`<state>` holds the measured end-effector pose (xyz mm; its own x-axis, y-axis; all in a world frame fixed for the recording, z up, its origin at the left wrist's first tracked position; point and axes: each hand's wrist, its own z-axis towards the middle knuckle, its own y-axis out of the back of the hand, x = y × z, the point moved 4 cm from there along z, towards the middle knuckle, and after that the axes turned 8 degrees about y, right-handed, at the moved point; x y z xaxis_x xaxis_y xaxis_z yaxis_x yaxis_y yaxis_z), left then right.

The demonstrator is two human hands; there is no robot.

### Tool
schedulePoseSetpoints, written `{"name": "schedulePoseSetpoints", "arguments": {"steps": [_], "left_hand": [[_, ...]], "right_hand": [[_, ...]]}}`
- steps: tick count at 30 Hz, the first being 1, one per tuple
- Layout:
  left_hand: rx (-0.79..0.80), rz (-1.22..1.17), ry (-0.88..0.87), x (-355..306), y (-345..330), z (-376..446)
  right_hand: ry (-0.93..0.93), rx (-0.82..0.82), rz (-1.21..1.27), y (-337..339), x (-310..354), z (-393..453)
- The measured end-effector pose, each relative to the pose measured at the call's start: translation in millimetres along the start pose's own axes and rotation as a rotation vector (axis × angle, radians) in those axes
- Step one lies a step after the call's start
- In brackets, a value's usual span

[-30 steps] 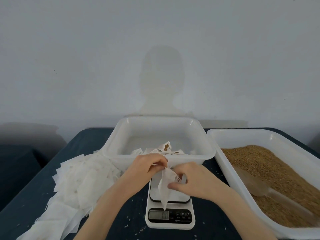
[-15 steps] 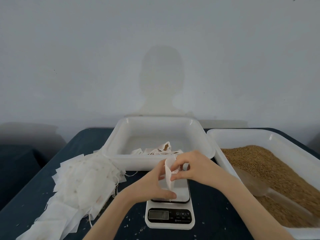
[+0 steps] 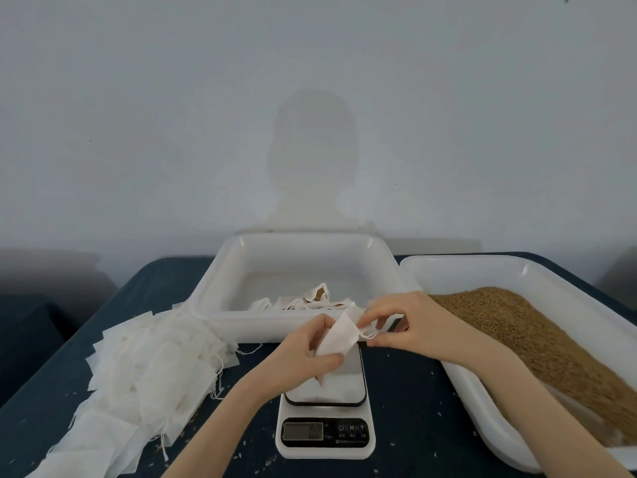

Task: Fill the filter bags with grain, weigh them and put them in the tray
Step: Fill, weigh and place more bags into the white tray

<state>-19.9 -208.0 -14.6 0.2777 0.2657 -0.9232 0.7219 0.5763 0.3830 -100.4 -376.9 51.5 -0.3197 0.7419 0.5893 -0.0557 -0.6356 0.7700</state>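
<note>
Just above the scale, both hands are on one empty filter bag!

Centre frame, the left hand (image 3: 303, 357) pinches the filter bag (image 3: 339, 336) by its lower edge, while the right hand (image 3: 406, 322) pinches the upper corner beside the drawstring, over the digital scale (image 3: 325, 422). Behind them the white tray (image 3: 303, 246) holds a few filled bags (image 3: 310, 300). Grain (image 3: 537, 339) heaps in the right-hand tub (image 3: 482, 405); spare bags (image 3: 144, 370) pile at lower left.
</note>
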Motion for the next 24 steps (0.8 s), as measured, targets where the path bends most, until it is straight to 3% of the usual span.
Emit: {"name": "schedulePoseSetpoints", "arguments": {"steps": [5, 9, 12, 16, 24], "left_hand": [[0.013, 0.07, 0.01, -5, -9, 10], [0.025, 0.106, 0.005, -9, -18, 18], [0.035, 0.106, -0.013, -12, -27, 23], [0.058, 0.102, -0.01, -15, -37, 32], [0.092, 0.084, -0.002, -13, -50, 43]], "right_hand": [[-0.039, -0.097, 0.0, 38, -17, -30], [-0.272, -0.187, -0.3, 76, -69, -71], [-0.546, 0.01, -0.56, 84, -113, -105], [-0.704, 0.294, -0.544, 69, -138, -135], [-0.749, 0.346, -0.504, 70, -161, -153]]}}
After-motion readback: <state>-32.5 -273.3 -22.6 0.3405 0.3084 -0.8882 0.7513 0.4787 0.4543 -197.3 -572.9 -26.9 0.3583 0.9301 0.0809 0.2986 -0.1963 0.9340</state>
